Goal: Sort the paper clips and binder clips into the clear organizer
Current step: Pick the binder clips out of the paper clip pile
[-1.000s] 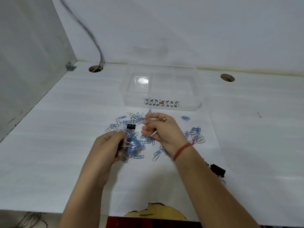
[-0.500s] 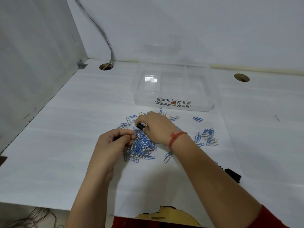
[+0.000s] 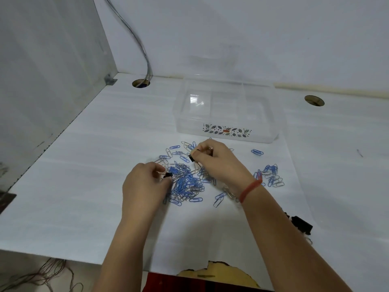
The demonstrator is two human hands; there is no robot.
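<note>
The left hand [image 3: 145, 186] hangs low over the near-left edge of the main pile, fingers curled, pinching a small black binder clip [image 3: 167, 175] between thumb and fingertips. The right hand [image 3: 219, 163] reaches across the far side of the same pile, its fingers also curled; it grips a second black binder clip [image 3: 191, 158] at its fingertips. A red band [image 3: 250, 189] circles the right wrist.

Between and beneath the two hands lies the heap of paper clips [image 3: 185, 184], mostly blue with some silver ones, tangled thickly in the middle and thinning to scattered single clips toward the far-left side. To the right of the right wrist sits a smaller cluster of clips [image 3: 271, 175], apart from the main heap, and a lone blue clip [image 3: 257, 152] lies farther back on its own.

Beyond the clips, near the far edge of the white worktop [image 3: 84, 186], stands the clear organizer [image 3: 263, 114], open at the top, with inner dividers and a leaf-patterned label [image 3: 227, 130] on its near wall. More black binder clips [image 3: 301, 224] rest on the worktop just right of the right forearm, partly hidden by it.

At the back left a cable [image 3: 134, 34] runs down the wall into a round hole [image 3: 140, 83]; a second hole [image 3: 314, 100] is at the back right.
</note>
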